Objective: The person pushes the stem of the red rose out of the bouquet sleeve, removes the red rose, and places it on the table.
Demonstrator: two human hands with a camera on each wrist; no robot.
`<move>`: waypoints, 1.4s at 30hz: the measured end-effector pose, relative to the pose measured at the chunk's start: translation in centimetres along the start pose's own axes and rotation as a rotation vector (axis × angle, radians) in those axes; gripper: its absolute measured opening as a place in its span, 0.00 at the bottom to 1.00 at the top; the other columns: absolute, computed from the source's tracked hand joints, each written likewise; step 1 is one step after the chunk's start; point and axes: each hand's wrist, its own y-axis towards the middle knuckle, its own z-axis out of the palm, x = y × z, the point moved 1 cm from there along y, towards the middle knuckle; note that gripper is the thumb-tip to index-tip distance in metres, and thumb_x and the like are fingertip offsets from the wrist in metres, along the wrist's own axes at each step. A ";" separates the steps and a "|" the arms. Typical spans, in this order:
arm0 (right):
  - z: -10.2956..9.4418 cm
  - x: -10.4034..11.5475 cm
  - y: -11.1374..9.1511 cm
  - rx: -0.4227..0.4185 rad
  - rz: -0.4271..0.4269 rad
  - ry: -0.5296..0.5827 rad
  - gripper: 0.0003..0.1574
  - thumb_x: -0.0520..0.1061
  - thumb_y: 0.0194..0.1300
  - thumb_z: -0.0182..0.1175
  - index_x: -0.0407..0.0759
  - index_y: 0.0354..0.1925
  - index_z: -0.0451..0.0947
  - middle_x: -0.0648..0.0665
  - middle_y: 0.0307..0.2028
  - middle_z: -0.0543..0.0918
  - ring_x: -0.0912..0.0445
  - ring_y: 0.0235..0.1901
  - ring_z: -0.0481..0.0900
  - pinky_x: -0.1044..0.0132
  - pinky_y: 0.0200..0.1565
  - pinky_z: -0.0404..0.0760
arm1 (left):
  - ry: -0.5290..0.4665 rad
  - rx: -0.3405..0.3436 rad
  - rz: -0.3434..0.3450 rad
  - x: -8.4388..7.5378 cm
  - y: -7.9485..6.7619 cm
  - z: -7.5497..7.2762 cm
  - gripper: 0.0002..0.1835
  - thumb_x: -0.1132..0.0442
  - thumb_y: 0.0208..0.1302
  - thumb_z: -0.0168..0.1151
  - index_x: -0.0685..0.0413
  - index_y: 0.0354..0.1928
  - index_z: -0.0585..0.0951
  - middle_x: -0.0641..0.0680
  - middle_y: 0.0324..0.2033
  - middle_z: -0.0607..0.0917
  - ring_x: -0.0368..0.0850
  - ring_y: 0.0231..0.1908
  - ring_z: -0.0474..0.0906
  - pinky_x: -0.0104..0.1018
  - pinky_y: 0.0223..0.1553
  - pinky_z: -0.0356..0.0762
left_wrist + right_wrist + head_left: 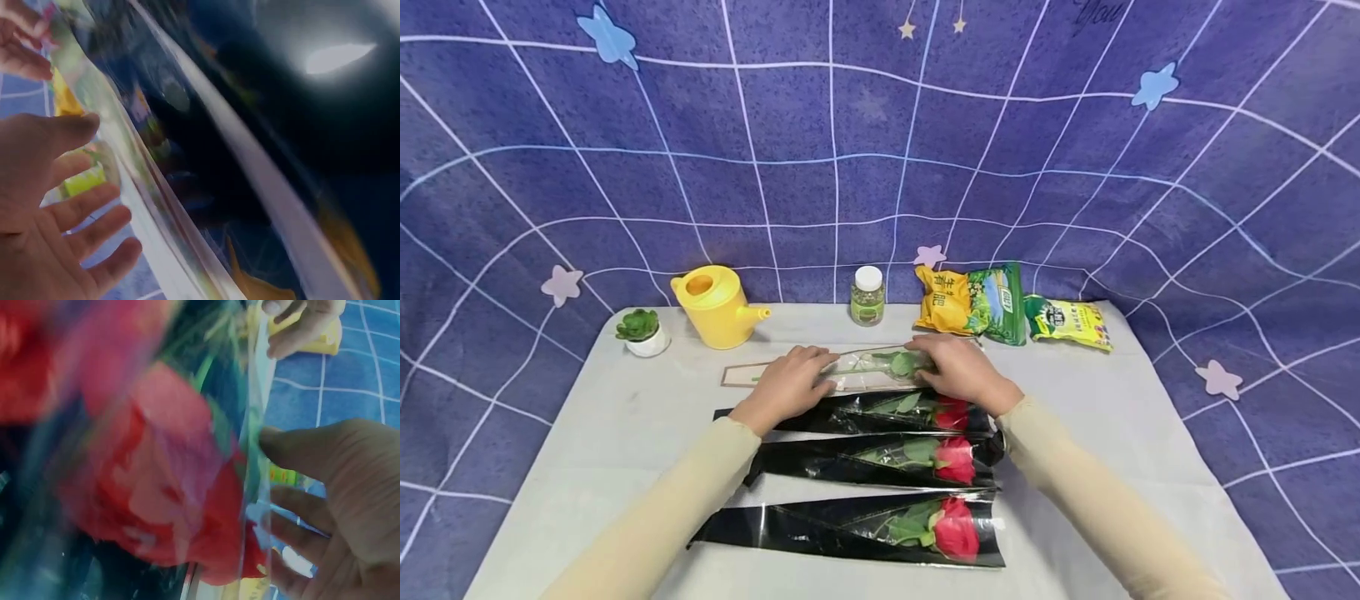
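Observation:
A flower stem with green leaves lies in a clear sleeve with a thin brown border (868, 363); its bloom is hidden by my right hand. My left hand (792, 385) is at the sleeve's middle, its fingers spread and loosely bent in the left wrist view. Over the sleeve's right end is my right hand (962, 367), thumb touching the clear film in the right wrist view. Toward me lie three red roses in black-and-clear sleeves: the top one (951, 412) just below my hands, the middle one (955, 460), and the bottom one (957, 529).
Along the table's back edge stand a potted succulent (643, 332), a yellow watering can (718, 308), a white-capped jar (868, 297), an orange packet (943, 300), a green bag (1000, 304) and a yellow-green packet (1070, 322). A blue gridded cloth (880, 192) hangs behind the white table (617, 433).

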 end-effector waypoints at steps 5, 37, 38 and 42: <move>0.2 -1.0 -0.1 0.055 0.015 -0.045 0.30 0.46 0.52 0.70 0.46 0.55 0.77 0.46 0.49 0.80 0.51 0.44 0.78 0.54 0.43 0.76 | 0.027 0.064 0.018 0.9 0.5 0.3 0.28 0.51 0.60 0.64 0.47 0.62 0.73 0.55 0.54 0.76 0.56 0.52 0.71 0.55 0.45 0.70; -10.0 3.8 -6.3 -0.376 -0.182 -0.113 0.24 0.47 0.52 0.71 0.52 0.50 0.80 0.53 0.43 0.82 0.54 0.42 0.78 0.55 0.44 0.71 | -0.097 -0.234 0.128 -4.1 -6.4 -10.2 0.27 0.44 0.61 0.60 0.44 0.61 0.74 0.50 0.57 0.72 0.49 0.49 0.73 0.50 0.46 0.71; -10.2 3.8 -6.3 -0.380 -0.189 -0.122 0.23 0.46 0.52 0.71 0.52 0.49 0.80 0.53 0.43 0.82 0.54 0.42 0.78 0.55 0.44 0.71 | -0.142 -0.186 0.104 -3.8 -6.3 -10.1 0.30 0.42 0.62 0.59 0.45 0.63 0.71 0.51 0.59 0.71 0.50 0.50 0.73 0.51 0.47 0.71; -10.9 3.9 -6.2 -0.369 -0.229 -0.137 0.22 0.43 0.53 0.70 0.50 0.49 0.81 0.53 0.42 0.82 0.54 0.43 0.78 0.55 0.48 0.70 | -0.462 0.086 0.075 -2.7 -6.0 -8.7 0.33 0.42 0.63 0.57 0.48 0.66 0.67 0.52 0.58 0.73 0.49 0.54 0.72 0.50 0.52 0.69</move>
